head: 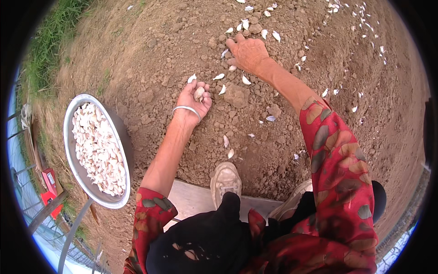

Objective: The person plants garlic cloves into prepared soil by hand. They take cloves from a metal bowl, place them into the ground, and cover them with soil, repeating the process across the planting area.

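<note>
My left hand (193,101), palm up with a bangle at the wrist, holds a piece of garlic (199,94) in its curled fingers. Just beyond the thumb tip is a white garlic clove (192,78). Farther out, my right hand (249,54) rests palm down on the crumbly soil (205,133), thumb and fingers spread, with nothing visible in its grasp. One clove (224,53) lies between its finger and thumb, another (232,67) by the thumb. More cloves (246,78) are scattered around both hands. Left of me, a metal basin (67,137) contains many peeled-apart garlic cloves (97,150).
A large clod (236,96) sits between my hands. My shoe (226,181) is at the edge of a pale slab (191,198). Cloves (362,20) dot the soil at upper right. Grass (54,44), a red box (51,181) and a wire fence (65,236) line the left side.
</note>
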Motion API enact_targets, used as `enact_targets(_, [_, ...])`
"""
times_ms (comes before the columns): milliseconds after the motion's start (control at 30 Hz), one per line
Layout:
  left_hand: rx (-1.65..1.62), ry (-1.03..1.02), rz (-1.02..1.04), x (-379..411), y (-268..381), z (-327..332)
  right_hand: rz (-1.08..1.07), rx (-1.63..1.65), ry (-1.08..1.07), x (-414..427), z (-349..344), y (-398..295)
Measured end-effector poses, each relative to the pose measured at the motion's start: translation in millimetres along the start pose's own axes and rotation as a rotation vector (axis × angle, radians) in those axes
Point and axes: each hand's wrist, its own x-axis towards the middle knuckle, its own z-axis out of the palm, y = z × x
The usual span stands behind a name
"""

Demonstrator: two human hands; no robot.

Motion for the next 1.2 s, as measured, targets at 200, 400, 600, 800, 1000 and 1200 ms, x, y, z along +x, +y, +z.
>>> enact_targets(200, [-0.007,-0.015,-0.013,0,-1,9,0.045,0.030,0.002,1,16,-3])
enact_targets(400, [-0.021,-0.012,0.044,-9,9,5,0.663,1.401,0.255,20,-50,135])
enact_targets(600, [-0.067,-0.028,0.024,3,1,15,0.616,1.794,0.610,16,-85,275])
enact_targets(800, [-0.019,-0.092,-0.001,-3,-5,30,0.324,0.534,0.213,35,-25,108])
enact_targets(1000, [-0.044,-0.052,0.041,-9,3,8,0.097,0.085,0.068,56,-4,54])
enact_targets(1200, [-0.056,-0.081,0.026,-11,-1,17,0.141,0.115,0.011,55,-3,71])
